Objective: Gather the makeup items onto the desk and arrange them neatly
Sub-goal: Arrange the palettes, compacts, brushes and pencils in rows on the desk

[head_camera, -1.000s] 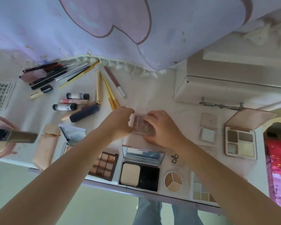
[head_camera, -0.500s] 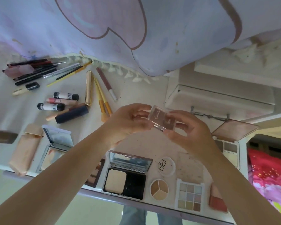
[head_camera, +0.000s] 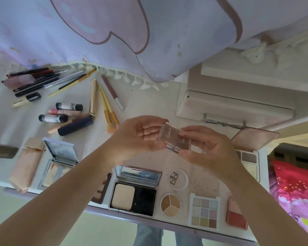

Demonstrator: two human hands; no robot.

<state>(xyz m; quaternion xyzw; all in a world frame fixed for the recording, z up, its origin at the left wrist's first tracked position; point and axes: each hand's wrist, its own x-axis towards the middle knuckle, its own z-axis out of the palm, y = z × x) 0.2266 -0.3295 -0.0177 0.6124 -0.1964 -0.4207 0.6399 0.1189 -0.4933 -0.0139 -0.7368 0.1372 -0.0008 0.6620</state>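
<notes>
While both hands pinch it, clear compact point(head_camera: 174, 138) tilted, long axis upper-left to lower-right

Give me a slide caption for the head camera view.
Both hands, left hand and right hand, hold a clear compact above the makeup-strewn desk.

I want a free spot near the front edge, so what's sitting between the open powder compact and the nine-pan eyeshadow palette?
In the head view, a round three-shade pan lies between the powder compact and the nine-pan palette.
</notes>
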